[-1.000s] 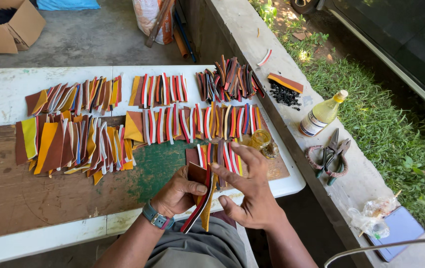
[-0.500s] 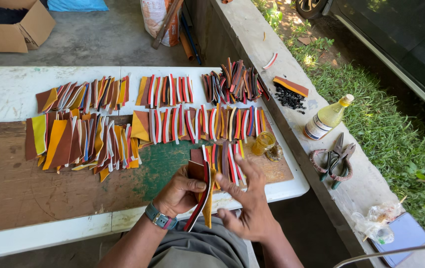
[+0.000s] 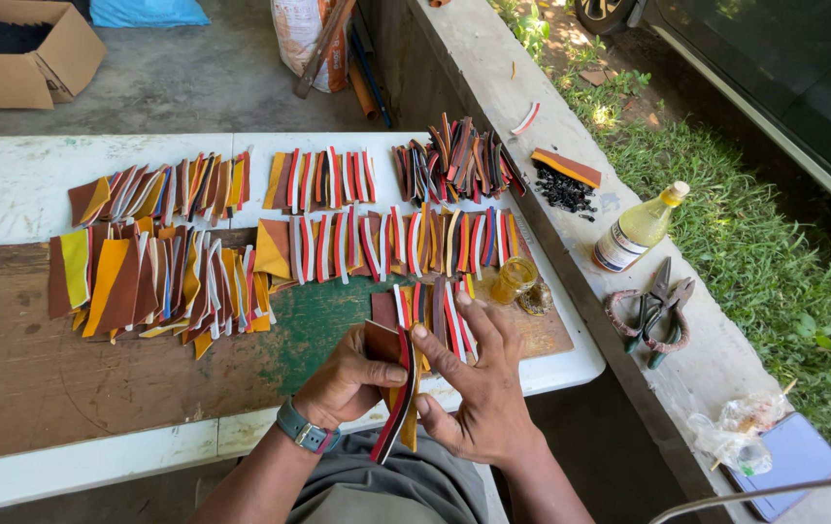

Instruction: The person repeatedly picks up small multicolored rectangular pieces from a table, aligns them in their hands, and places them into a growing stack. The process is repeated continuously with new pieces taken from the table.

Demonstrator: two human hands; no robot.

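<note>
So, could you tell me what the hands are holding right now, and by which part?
The left hand pinches a small stack of coloured strips near its upper end; the right hand steadies the same stack with its fingertips.

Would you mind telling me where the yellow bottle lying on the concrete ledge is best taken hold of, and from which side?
Probably around the body of the yellow bottle, just above its label, coming down from above. It lies tilted on the concrete ledge with its narrow cap end pointing away, so the round body is the widest, most exposed part. The pliers lie close on the near side, so a grip from there looks cramped.
</note>
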